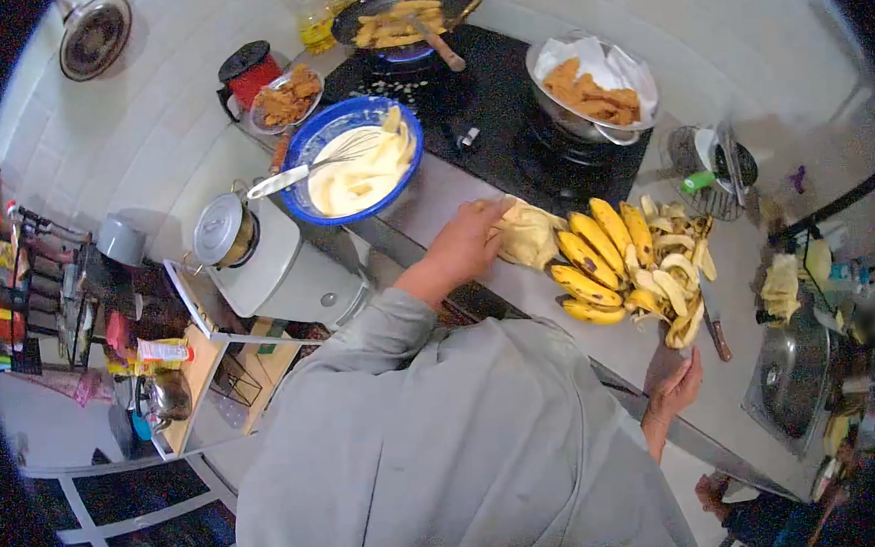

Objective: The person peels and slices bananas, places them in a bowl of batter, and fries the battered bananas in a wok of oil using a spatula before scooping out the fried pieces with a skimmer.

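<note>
My left hand (469, 239) reaches over the counter, its fingertips bunched at the edge of a pile of pale peeled banana pieces (530, 235). What lies under those fingertips is partly hidden. Just right of the pile are several yellow bananas (596, 249) with dark spots, beside a heap of banana peels (674, 284). Low by the counter's front edge is my right hand (677, 387), fingers loosely extended and nothing visible in it. A knife (719, 331) with a wooden handle lies near the peels, a short way from that hand.
A blue bowl (303, 196) holds pale batter and a whisk (282, 180). On the black stove (487, 100), a pan (357, 20) of frying pieces sits over a flame. A paper-lined bowl (646, 85) holds fried pieces. The sink (790, 382) is right. Another person's limb (714, 494) shows lower right.
</note>
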`<act>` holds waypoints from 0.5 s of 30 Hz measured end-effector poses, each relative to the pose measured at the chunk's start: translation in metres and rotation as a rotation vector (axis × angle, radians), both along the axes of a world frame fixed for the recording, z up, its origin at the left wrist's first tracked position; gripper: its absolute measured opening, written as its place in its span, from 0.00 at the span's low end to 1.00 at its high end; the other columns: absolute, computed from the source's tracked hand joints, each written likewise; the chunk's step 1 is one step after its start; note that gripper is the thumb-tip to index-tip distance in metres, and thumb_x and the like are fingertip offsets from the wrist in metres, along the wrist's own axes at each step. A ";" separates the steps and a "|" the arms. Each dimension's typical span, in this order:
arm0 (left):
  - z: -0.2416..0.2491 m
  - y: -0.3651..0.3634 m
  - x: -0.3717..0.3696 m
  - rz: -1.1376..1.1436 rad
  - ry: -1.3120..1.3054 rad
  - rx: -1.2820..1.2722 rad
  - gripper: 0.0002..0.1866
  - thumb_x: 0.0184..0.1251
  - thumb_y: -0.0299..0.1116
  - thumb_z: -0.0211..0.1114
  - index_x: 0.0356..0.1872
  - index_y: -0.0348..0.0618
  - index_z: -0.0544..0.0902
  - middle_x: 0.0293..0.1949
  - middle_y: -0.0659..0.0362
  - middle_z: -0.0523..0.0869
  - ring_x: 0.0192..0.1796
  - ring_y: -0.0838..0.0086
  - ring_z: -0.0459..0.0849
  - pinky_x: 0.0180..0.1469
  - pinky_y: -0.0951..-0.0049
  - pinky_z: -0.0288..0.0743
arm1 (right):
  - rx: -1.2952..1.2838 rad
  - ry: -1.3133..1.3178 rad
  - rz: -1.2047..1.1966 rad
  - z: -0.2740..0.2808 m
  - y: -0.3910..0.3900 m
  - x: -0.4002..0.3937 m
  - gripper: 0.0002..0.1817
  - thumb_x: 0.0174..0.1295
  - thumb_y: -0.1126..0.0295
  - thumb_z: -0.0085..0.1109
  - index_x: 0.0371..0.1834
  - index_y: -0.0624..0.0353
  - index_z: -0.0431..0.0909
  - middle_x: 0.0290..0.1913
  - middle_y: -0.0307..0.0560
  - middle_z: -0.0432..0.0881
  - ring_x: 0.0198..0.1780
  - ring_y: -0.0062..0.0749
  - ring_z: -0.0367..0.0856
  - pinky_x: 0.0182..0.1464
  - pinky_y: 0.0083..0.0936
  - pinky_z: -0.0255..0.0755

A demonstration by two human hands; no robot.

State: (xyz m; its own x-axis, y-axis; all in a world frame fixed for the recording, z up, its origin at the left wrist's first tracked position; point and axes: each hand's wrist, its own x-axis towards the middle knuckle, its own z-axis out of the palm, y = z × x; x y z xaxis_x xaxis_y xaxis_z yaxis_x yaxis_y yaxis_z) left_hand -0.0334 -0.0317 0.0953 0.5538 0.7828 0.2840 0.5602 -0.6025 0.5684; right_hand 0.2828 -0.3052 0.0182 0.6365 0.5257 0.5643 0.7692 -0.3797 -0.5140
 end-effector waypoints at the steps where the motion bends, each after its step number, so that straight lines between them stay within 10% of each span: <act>1: 0.018 0.002 -0.010 -0.008 -0.114 -0.006 0.20 0.54 0.27 0.59 0.51 0.41 0.76 0.47 0.48 0.78 0.46 0.54 0.76 0.52 0.62 0.69 | 0.002 0.000 0.012 0.001 0.002 -0.001 0.16 0.68 0.66 0.43 0.51 0.66 0.74 0.47 0.56 0.78 0.48 0.45 0.76 0.49 0.33 0.68; 7: 0.133 0.023 -0.108 0.260 -0.435 0.163 0.18 0.57 0.28 0.62 0.51 0.44 0.77 0.46 0.56 0.80 0.46 0.71 0.77 0.49 0.73 0.72 | -0.018 -0.020 -0.038 -0.005 0.003 0.005 0.17 0.68 0.65 0.43 0.52 0.65 0.73 0.48 0.55 0.78 0.49 0.46 0.76 0.51 0.33 0.68; 15: 0.095 0.106 -0.266 0.683 -0.365 -0.031 0.27 0.54 0.43 0.68 0.53 0.41 0.75 0.34 0.61 0.77 0.32 0.77 0.74 0.34 0.76 0.71 | -0.140 -0.106 -0.200 0.005 0.012 -0.010 0.18 0.68 0.62 0.43 0.53 0.61 0.74 0.50 0.53 0.78 0.50 0.46 0.77 0.51 0.33 0.69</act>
State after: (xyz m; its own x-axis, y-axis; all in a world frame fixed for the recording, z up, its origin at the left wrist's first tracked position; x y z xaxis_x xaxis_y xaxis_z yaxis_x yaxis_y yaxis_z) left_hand -0.2996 0.0739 0.1899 -0.1793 0.9276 0.3277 0.5754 -0.1713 0.7997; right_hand 0.2733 -0.2929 0.0231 0.6768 0.4731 0.5640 0.7184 -0.5915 -0.3660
